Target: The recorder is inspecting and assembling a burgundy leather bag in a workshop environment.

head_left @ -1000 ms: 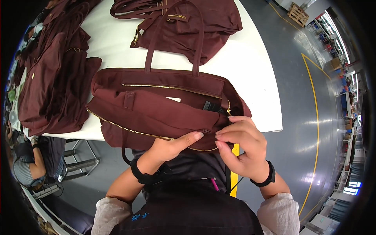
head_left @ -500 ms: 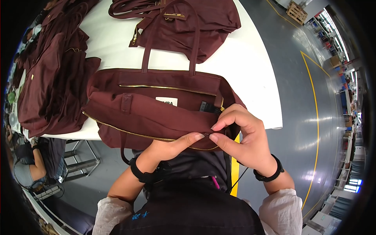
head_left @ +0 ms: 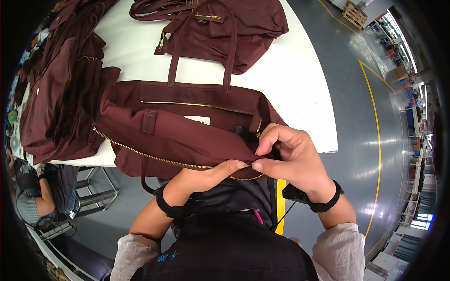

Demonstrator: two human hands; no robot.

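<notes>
Just the 1 view to go through here, the head cam, so think of its centre as the middle of the clock.

The open bag point(head_left: 197, 138), dark maroon fabric, sits just off the middle toward 10 o'clock, its back part on the white bench point(head_left: 304, 93) and its near edge hanging past it. Left hand point(head_left: 201, 177) is at 7 o'clock: thumb flat on the near panel, the other fingers out of sight underneath, so it looks clamped on the bag. Right hand point(head_left: 297, 157) is between 3 and 4 o'clock, with thumb and index tips a bit apart. Can't tell if that thumb is pinching cloth against anything, tbh.

What's changed: over the last second the right hand dropped away from the zip slider point(head_left: 258, 134) and its thumb came in to meet the left thumb. A small dark piece point(head_left: 250, 163) is now mostly covered between the 2 thumb tips. The bag slid a touch toward 9 o'clock too. I'd read that as both hands now working the same little spot, just inside the gold zip point(head_left: 140, 155), with the left steadying.

Around it: another maroon bag point(head_left: 253, 30) at 12 o'clock, a heap of maroon bags point(head_left: 56, 103) near 10, and a seated co-worker point(head_left: 35, 201) at 8.
</notes>
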